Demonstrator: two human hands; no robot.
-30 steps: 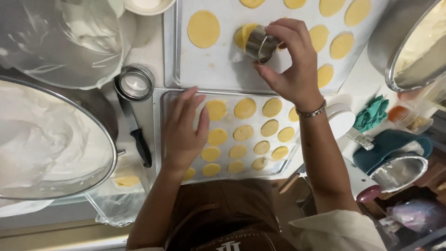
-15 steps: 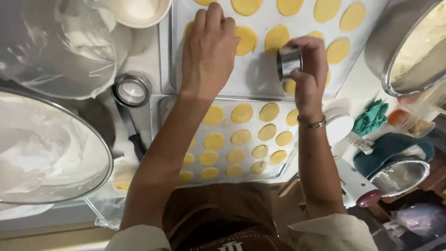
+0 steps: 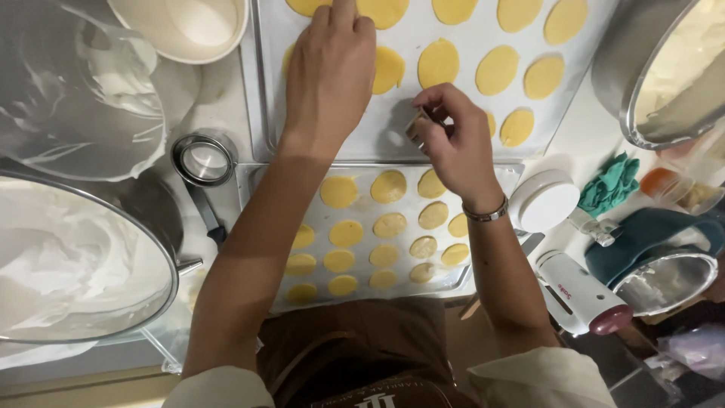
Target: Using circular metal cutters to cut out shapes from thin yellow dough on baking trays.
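Right hand [image 3: 453,143] pinches a small round metal cutter [image 3: 415,127] upright over the upper baking tray [image 3: 260,83]. Left hand [image 3: 328,72] lies flat, fingers together, just left of it, covering a pale yellow dough disc [image 3: 387,69].

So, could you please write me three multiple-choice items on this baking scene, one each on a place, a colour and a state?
1. Where does the left hand rest?
A. on the far tray
B. on the near tray
C. in the big bowl

2. What colour are the dough rounds?
A. white
B. yellow
C. brown

3. How is the right hand?
A. flat and open on the tray
B. fingers pinched on a small metal cutter
C. gripping the knife

Answers:
1 A: the hand lies palm down among the rounds on the far tray.
2 B: every round on both trays is yellow.
3 B: the fingers curl round the cutter, which is mostly hidden.
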